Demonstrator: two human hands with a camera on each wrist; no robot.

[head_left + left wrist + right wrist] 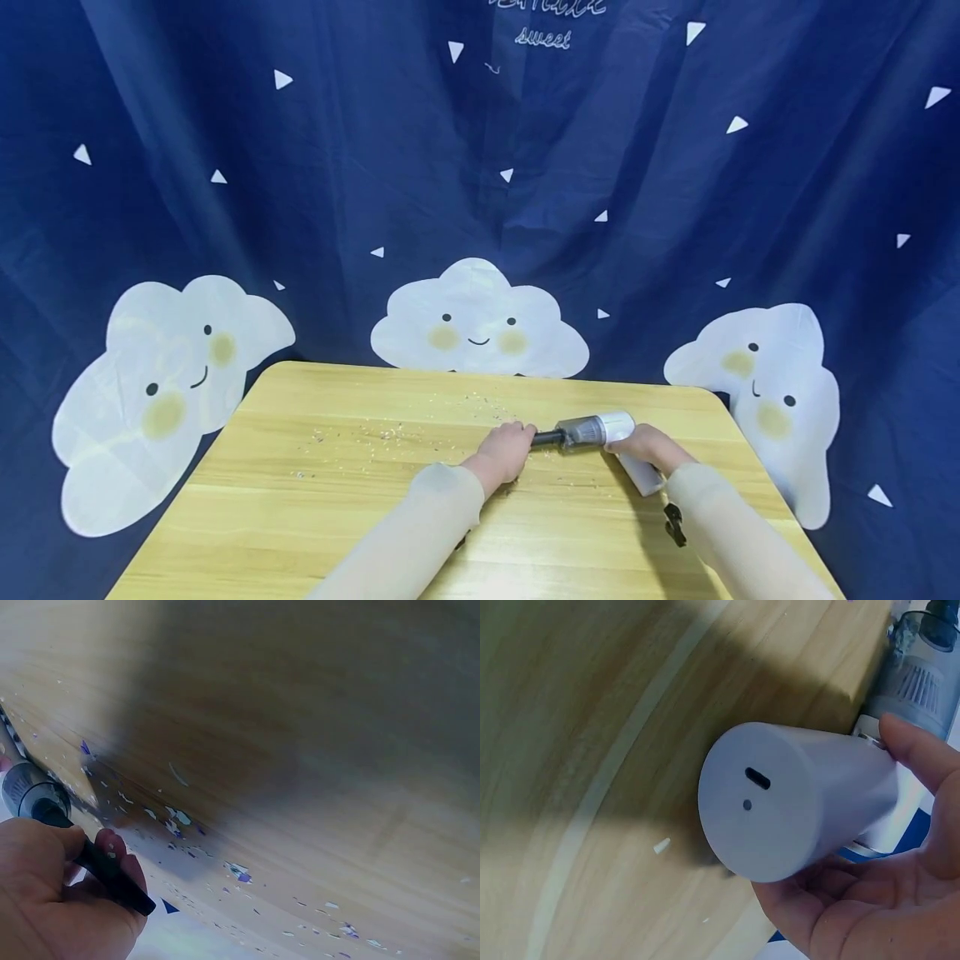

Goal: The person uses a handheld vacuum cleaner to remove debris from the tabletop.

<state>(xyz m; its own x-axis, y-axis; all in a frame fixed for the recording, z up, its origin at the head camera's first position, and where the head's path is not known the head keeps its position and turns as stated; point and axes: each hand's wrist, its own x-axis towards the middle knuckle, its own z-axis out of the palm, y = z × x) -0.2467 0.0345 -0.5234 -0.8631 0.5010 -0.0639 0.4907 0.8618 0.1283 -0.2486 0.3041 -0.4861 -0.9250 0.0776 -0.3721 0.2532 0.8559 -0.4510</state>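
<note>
The right hand is wrapped round the white handle of a small handheld vacuum, thumb lying along the top and the fingers curled underneath, so the grip is closed firmly on the handle. The butt of that handle, with its charging slot and a small hole, faces the right wrist camera. Just ahead of the thumb sits the clear dust cup, with its ribbed filter showing through.

From the dust cup a thin black nozzle runs on to the left hand, which is closed round it, fingers and thumb pinching the tube close to its tip. Between the two hands the vacuum lies low over the wooden table, nearly level, and I cannot tell whether the nozzle tip actually touches the wood.

Beyond the left hand's knuckles, a scatter of small paper scraps lies on the table, white and purple bits strewn in a loose band well past the nozzle tip and away toward the far edge. A few flecks also lie close beside the left hand. Judging by how much litter is on the wood, the clearing looks barely begun: most of the scraps are left to pick up. Behind the table hangs a dark blue curtain printed with smiling clouds.
</note>
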